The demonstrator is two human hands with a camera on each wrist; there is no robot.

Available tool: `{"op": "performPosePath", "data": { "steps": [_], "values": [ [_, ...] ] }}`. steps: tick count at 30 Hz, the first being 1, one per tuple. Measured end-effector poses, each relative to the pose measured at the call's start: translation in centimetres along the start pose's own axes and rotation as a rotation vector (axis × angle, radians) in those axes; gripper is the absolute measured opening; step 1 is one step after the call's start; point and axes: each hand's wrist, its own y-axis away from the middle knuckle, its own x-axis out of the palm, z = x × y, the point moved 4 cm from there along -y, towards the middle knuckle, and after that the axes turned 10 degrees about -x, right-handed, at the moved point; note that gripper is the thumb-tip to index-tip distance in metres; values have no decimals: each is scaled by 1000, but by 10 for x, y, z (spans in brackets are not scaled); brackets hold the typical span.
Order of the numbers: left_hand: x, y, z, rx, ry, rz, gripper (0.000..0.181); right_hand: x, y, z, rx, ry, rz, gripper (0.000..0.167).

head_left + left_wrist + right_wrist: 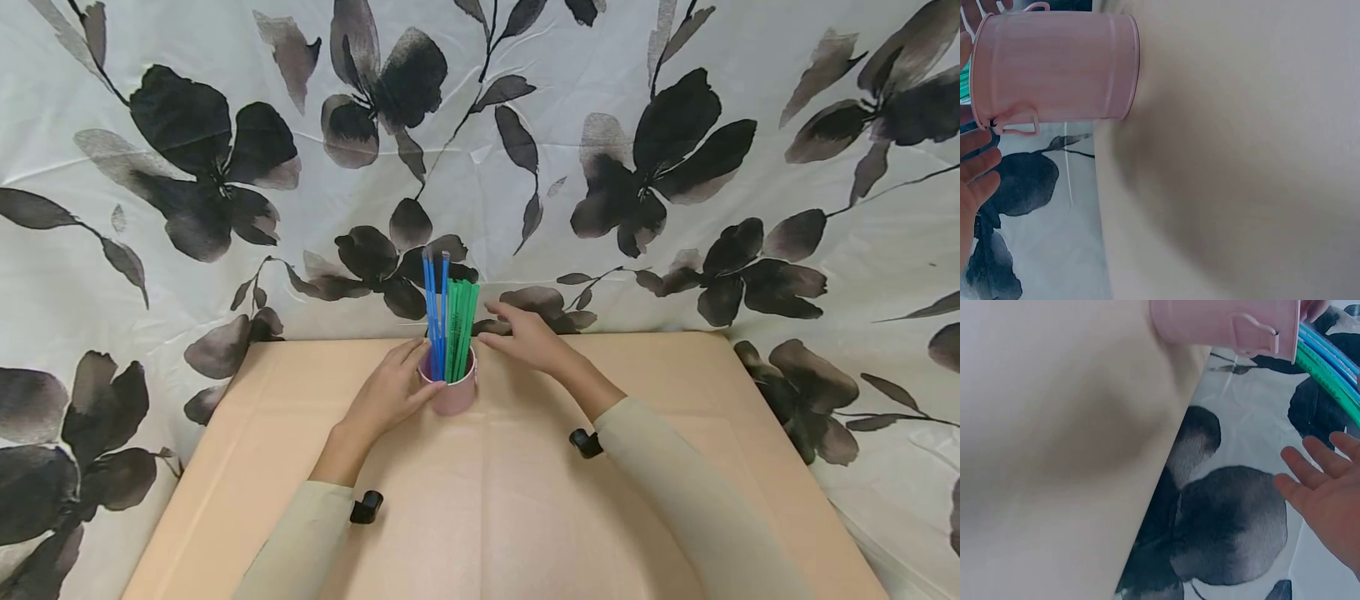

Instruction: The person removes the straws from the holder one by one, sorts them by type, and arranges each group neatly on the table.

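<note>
A pink metal cup stands upright near the far edge of the table, holding several blue pencils and green pencils. At the cup's left side is my left hand, fingers relaxed and thumb beside the rim; whether it touches is unclear. My right hand hovers right of the pencils with fingers spread and nothing held. In the left wrist view the cup shows its small handles. The right wrist view has the right hand apart from the cup.
The beige table ends just behind the cup. A white cloth with dark flowers hangs behind it and shows along both sides. Each wrist carries a small black camera.
</note>
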Motion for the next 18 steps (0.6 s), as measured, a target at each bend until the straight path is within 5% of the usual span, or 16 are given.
{"op": "performPosePath", "data": {
  "steps": [10,18],
  "values": [
    [-5,9,1,-17,192,-19,72,24,-2,14,93,-276,-135,47],
    [-7,14,6,-59,341,-14,75,30,2,30,169,-282,-225,36]
  ]
}}
